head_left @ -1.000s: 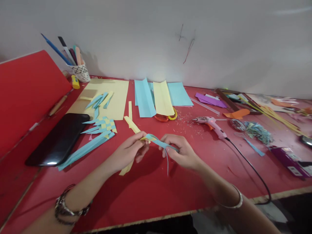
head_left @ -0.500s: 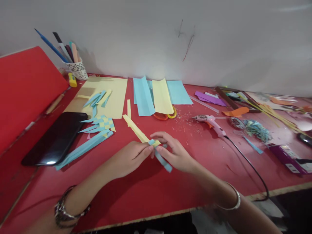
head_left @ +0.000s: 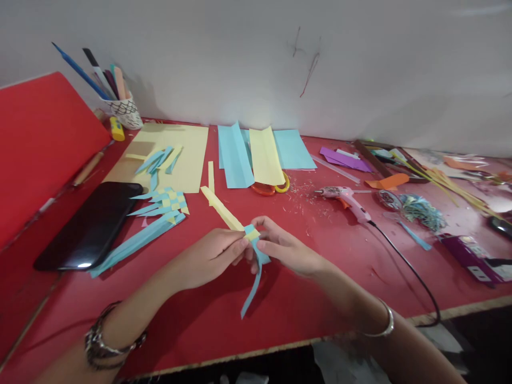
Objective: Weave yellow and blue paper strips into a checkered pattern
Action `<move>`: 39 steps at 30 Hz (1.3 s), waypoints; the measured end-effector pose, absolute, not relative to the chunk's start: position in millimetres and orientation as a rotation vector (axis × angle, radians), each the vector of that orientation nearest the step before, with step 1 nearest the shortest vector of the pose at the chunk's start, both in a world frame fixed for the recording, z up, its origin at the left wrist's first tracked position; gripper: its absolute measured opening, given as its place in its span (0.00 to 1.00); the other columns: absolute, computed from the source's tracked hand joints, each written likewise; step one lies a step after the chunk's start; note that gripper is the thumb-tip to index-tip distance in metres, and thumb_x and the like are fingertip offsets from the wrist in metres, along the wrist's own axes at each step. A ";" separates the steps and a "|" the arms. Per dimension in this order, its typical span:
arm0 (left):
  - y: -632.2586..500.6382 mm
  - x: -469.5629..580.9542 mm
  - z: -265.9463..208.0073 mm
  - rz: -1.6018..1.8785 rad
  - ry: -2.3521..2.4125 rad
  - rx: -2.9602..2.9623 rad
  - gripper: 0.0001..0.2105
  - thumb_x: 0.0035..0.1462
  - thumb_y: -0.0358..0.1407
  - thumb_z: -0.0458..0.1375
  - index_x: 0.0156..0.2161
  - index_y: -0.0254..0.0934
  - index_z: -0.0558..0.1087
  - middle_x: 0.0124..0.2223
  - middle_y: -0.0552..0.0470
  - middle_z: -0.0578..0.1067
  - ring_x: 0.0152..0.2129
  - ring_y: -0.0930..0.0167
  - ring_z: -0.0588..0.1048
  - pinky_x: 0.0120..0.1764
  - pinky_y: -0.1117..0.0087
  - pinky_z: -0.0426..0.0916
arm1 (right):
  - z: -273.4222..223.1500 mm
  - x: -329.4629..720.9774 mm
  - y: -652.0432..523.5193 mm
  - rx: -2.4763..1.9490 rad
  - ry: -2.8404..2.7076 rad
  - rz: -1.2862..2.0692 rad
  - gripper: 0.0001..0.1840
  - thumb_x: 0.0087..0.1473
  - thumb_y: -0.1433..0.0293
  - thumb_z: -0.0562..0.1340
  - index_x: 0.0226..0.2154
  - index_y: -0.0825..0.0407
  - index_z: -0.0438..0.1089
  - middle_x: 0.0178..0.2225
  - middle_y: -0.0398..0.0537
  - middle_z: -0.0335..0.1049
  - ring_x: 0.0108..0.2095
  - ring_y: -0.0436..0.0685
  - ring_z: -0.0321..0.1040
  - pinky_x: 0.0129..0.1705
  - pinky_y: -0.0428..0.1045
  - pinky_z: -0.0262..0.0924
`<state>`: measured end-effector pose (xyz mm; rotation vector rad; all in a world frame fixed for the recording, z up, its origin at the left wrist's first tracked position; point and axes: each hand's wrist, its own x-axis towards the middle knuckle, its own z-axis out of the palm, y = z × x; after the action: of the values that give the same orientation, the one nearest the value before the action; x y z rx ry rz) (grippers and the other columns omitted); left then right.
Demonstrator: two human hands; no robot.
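Note:
Between my hands is a small weave of folded paper strips [head_left: 253, 235], yellow crossing light blue. My left hand [head_left: 218, 253] pinches its left side between thumb and fingers. On the other side my right hand [head_left: 290, 250] has its thumb against the blue strip's edge, with some fingertips hidden behind the paper. A long yellow strip [head_left: 222, 209] runs from the weave up and left over the table. One blue strip [head_left: 253, 293] hangs down toward me with a curl. To the left lies a blue and yellow woven paper piece [head_left: 172, 200] with pointed ends, beside folded blue strips [head_left: 138, 245].
A black phone [head_left: 88, 226] lies at the left. Folded blue [head_left: 236, 160] and yellow paper [head_left: 266, 160] stand at the back over scissors [head_left: 283, 184]. On the right, a pink glue gun [head_left: 346, 200] trails its cord [head_left: 408, 266] past a purple box [head_left: 476, 258].
The blue strip that pointed down to the right now hangs down to the left, longer in view. My right fingers have opened out slightly; my left hand keeps its pinch.

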<state>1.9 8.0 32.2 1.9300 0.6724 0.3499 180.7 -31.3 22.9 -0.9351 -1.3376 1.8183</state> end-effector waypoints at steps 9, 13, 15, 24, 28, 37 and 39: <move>9.9 0.5 32.9 0.392 0.806 1.995 0.17 0.59 0.41 0.40 0.24 0.37 0.63 0.19 0.59 0.57 0.16 0.76 0.59 0.23 0.75 0.53 | 32.5 181.9 -31.1 -1.292 -1.647 1.365 0.07 0.53 0.66 0.54 0.30 0.53 0.62 0.27 0.40 0.59 0.28 0.45 0.57 0.32 0.44 0.57; 10.5 1.3 30.8 0.465 0.812 1.949 0.16 0.59 0.42 0.40 0.27 0.38 0.63 0.18 0.60 0.57 0.15 0.76 0.59 0.22 0.76 0.54 | 33.1 181.3 -32.3 -1.276 -1.630 1.302 0.08 0.54 0.69 0.51 0.27 0.54 0.60 0.22 0.38 0.59 0.22 0.44 0.58 0.27 0.42 0.55; 10.6 2.0 30.0 0.469 0.799 1.911 0.15 0.59 0.41 0.40 0.27 0.37 0.63 0.18 0.60 0.59 0.15 0.76 0.60 0.22 0.76 0.55 | 32.5 180.9 -33.2 -1.260 -1.597 1.347 0.09 0.56 0.68 0.49 0.29 0.54 0.60 0.19 0.36 0.57 0.17 0.43 0.54 0.21 0.41 0.52; 9.0 3.5 28.9 0.554 0.770 1.753 0.14 0.59 0.40 0.39 0.29 0.37 0.63 0.19 0.59 0.61 0.15 0.77 0.61 0.22 0.76 0.58 | 30.5 180.7 -34.2 -1.242 -1.640 1.237 0.16 0.57 0.64 0.47 0.27 0.54 0.63 0.14 0.35 0.52 0.15 0.42 0.49 0.20 0.41 0.49; 9.0 3.6 28.1 0.608 0.805 1.743 0.14 0.59 0.40 0.40 0.29 0.38 0.63 0.20 0.60 0.62 0.15 0.77 0.62 0.22 0.76 0.60 | 29.5 181.7 -32.1 -1.235 -1.636 1.284 0.20 0.56 0.57 0.48 0.27 0.55 0.64 0.18 0.39 0.58 0.18 0.44 0.56 0.22 0.42 0.53; 9.5 6.1 29.2 0.593 0.795 1.625 0.10 0.55 0.42 0.47 0.32 0.38 0.62 0.25 0.58 0.66 0.16 0.78 0.65 0.24 0.75 0.63 | 28.1 182.3 -32.2 -1.270 -1.734 1.309 0.20 0.58 0.60 0.47 0.25 0.55 0.63 0.16 0.37 0.56 0.16 0.43 0.52 0.20 0.41 0.50; 9.1 5.5 28.3 0.535 0.776 1.600 0.10 0.55 0.43 0.47 0.34 0.39 0.61 0.22 0.60 0.63 0.14 0.79 0.62 0.21 0.76 0.60 | 27.6 181.9 -32.4 -1.303 -1.750 1.298 0.20 0.58 0.61 0.47 0.25 0.55 0.62 0.15 0.36 0.54 0.16 0.42 0.50 0.20 0.41 0.48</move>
<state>5.5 9.1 28.3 1.6002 0.7756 0.5351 181.9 -32.4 27.6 -1.3033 -1.7505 1.2979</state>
